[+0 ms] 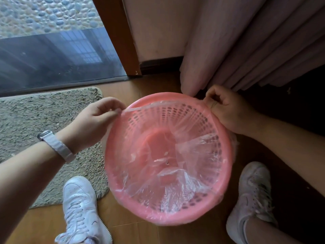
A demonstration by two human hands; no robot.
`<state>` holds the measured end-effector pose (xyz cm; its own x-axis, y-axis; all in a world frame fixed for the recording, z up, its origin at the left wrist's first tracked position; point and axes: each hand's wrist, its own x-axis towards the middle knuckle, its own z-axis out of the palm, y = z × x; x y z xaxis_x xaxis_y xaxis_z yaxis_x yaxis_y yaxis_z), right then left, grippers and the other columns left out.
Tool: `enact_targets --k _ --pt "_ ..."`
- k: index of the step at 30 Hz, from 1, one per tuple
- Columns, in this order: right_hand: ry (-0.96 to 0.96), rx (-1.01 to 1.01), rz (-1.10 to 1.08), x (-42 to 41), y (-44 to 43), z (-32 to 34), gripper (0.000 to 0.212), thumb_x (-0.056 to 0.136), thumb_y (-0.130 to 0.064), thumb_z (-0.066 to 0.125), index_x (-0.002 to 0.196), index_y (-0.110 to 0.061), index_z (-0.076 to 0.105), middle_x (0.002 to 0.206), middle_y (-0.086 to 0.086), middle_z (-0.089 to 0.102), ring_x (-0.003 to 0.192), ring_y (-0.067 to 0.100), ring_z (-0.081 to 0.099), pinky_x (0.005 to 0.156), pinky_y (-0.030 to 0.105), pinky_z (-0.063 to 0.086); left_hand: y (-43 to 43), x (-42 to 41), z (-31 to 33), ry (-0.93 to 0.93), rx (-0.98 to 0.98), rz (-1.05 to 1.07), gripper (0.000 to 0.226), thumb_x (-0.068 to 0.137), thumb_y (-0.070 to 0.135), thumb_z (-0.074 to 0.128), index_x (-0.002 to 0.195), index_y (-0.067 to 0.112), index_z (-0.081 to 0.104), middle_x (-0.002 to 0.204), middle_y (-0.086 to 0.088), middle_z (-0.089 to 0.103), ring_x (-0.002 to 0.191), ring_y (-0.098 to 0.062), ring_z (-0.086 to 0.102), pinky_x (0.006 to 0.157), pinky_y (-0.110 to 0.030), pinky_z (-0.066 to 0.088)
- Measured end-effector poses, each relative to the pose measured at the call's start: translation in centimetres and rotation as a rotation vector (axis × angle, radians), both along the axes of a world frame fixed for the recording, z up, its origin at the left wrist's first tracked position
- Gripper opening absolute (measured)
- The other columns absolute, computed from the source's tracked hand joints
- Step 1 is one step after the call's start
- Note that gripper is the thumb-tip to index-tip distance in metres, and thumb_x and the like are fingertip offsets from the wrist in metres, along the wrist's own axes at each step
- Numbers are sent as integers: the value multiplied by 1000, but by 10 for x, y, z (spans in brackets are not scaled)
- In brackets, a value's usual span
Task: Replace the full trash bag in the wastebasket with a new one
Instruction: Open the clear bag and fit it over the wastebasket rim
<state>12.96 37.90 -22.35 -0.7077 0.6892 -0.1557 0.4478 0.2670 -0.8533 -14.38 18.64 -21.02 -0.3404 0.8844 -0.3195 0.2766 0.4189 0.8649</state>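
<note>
Pink wastebasket (154,99) holds one clear trash bag (184,173). Left hand (95,118) and right hand (226,110) each pinch its edge at the rim, grip clenched.

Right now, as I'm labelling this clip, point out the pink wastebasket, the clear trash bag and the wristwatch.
pink wastebasket (154,97): head view, bare far rim.
clear trash bag (175,189): head view, crinkled film on the near inner wall.
wristwatch (59,147): head view, pale band on the left wrist.
</note>
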Motion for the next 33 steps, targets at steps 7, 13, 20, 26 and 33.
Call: enact_targets --k 7,13,20,26,33 --pt "12 301 101 0 -21 7 37 85 -46 60 90 -9 58 85 4 57 76 15 53 66 23 45 6 36 9 875 258 -418 44 81 45 62 113 16 61 109 -11 59 75 -30 62 54 -34 52" --pt "2 633 264 -12 -19 5 19 80 -20 66 91 -5 64 90 10 59 82 24 55 74 31 45 12 42 4 787 348 -244 13 91 21 57 89 13 67 91 -4 63 69 -22 57 55 -36 50" --pt "2 187 -23 -27 -23 15 13 91 -22 65 83 -12 67 74 -1 66 68 9 60 55 17 47 28 44 -1 211 113 164 8 79 25 70 73 21 67 68 -14 62 59 -17 52 57 -31 43" --pt "-67 -708 -192 -32 -7 6 7 84 -14 69 77 -12 69 75 4 69 64 12 65 57 26 55 39 28 -1 -208 -223 91 15 88 17 66 76 10 71 60 -2 57 50 -10 45 46 -18 36" --pt "-175 -797 -114 -20 -7 -2 6 88 -5 63 88 -7 68 79 6 69 66 13 64 57 24 56 31 29 -14 -306 -270 62 22 84 23 70 82 1 68 71 -12 61 61 -18 51 61 -30 41"
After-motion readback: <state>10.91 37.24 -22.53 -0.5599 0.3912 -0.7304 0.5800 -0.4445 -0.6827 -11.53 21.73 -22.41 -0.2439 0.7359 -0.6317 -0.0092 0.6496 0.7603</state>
